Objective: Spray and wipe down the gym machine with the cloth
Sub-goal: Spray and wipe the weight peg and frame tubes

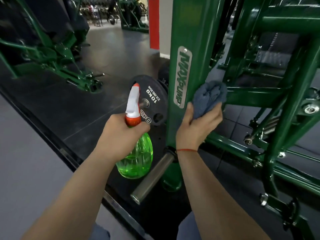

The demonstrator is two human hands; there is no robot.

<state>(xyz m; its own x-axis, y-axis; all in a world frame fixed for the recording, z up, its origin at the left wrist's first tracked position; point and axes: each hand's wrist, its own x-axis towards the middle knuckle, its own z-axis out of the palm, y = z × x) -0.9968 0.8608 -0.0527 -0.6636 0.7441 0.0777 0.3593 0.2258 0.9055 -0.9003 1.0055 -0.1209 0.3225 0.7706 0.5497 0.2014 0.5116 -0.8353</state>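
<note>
The right hand (197,129) clutches a bunched blue cloth (208,97), apparently touching the green machine post (190,32), while the left hand (119,137) grips the green spray bottle (136,160) by its neck.

Weight plate (152,99): right edge hidden behind green upright (183,32), itself cut off at 12 o'clock. Left hand (119,135) fingers partly concealed by spray bottle (136,160). Far equipment (110,14), 11 o'clock, blurred.
</note>
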